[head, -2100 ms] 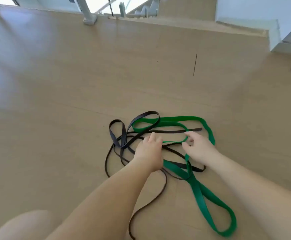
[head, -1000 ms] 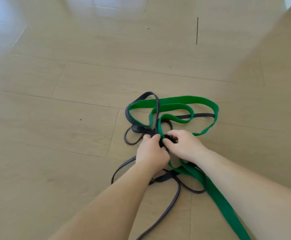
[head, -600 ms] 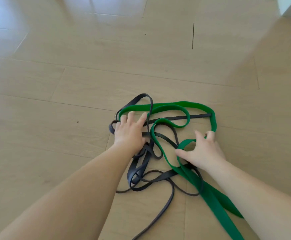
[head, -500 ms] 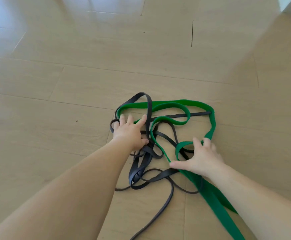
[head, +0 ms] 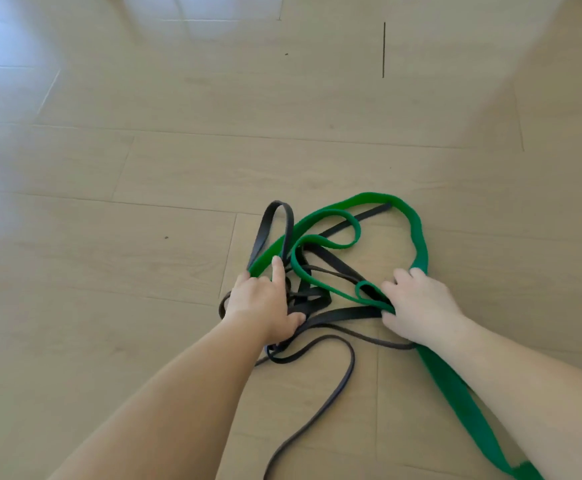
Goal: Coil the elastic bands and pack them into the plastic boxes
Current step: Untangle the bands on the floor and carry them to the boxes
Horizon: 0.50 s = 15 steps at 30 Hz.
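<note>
Floor [head: 116, 161]: pale wood-look planks with thin seams. Bright glare [head: 12, 39] — upper left. One short dark line [head: 383, 50] — far centre-right.

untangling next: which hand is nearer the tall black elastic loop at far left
Left. Left hand lies at the base of the black elastic loop; right hand is off to its right, on the green elastic band.

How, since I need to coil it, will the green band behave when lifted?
Probably floppy: the green band lies in loose curves on the floor. Likely to drag the black bands along, since they lie tangled through its loops.
</note>
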Motion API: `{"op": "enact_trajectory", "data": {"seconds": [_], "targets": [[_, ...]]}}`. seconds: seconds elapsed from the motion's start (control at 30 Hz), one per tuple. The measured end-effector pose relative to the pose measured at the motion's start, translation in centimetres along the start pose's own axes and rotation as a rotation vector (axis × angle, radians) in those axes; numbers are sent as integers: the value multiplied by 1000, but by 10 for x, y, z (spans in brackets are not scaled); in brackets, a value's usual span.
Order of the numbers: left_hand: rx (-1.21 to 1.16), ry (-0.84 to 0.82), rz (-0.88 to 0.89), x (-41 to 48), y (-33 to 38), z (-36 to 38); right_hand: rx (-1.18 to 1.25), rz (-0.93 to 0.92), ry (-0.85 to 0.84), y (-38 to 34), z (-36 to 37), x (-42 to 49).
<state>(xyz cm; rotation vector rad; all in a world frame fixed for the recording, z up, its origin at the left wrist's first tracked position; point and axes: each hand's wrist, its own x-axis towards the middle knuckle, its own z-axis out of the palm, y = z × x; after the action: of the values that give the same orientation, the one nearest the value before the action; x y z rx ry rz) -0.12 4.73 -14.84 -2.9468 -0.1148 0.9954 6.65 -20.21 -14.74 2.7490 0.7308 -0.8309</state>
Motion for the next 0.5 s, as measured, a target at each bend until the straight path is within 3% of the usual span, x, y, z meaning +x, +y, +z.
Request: {"op": "enact_trajectory", "data": {"seconds": [0.1, 0.23, 0.37, 0.5], "targets": [[-135, -10, -32, -13, 26, 11, 44, 11, -9, -4, -1, -6], [-253, -9, -65, -36, 64, 19, 264, 190, -142, -10, 8, -25], [-211, -14, -102, -53, 78, 28, 355, 177, -236, -24, 12, -36], [-85, 47, -142, -48, 98, 34, 505, 256, -214, -23, 15, -38]]}}
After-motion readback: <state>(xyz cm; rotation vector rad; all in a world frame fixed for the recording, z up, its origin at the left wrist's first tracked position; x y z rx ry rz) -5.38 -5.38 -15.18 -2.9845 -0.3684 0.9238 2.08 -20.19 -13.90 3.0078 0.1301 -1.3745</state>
